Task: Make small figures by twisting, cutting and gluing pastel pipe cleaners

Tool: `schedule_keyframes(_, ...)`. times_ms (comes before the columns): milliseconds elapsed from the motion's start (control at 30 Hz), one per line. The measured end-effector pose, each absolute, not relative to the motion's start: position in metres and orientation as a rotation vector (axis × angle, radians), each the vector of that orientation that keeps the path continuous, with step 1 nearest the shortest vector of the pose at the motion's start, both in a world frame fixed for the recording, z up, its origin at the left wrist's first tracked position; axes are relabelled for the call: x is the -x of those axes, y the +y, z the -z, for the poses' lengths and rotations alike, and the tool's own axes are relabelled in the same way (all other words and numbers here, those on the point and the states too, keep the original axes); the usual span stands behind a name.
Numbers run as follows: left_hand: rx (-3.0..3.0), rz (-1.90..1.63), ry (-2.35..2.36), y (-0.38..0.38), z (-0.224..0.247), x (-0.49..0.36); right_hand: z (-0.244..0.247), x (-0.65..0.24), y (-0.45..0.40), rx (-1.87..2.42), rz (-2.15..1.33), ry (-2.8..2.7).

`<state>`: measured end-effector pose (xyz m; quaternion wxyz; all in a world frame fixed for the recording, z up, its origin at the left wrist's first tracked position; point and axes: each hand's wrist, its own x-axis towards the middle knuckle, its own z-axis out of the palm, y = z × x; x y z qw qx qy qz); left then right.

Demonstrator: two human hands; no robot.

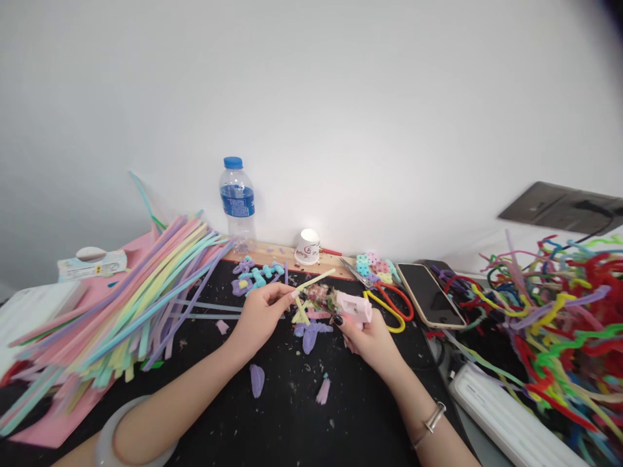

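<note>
LH (pixel 263 312) w/ fuzzy strip (pixel 317 279), RH (pixel 372 338) w/ boxy plastic (pixel 357 307)

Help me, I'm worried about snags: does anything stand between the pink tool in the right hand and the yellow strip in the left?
Nothing visible does: the yellow strip in the left hand runs close by the crusted tip of the pink tool; whether they touch is unclear.

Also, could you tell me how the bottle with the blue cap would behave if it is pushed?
Pushed high, the bottle would probably tip, since it stands tall and narrow. Pushed toward the wall, it may be stopped soon, as it stands close. Its clear body looks like plastic, so it may give when squeezed.
</note>
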<state>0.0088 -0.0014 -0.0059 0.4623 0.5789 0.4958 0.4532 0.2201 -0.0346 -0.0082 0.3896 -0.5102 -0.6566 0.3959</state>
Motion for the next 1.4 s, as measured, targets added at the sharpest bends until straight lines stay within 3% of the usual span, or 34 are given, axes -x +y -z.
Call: schedule_keyframes(1400,-1.400,-1.153,1.264,0.0007,0.0053,-0.0069,0.0046,-0.2195,-0.0341,1.356,-0.907,-1.691)
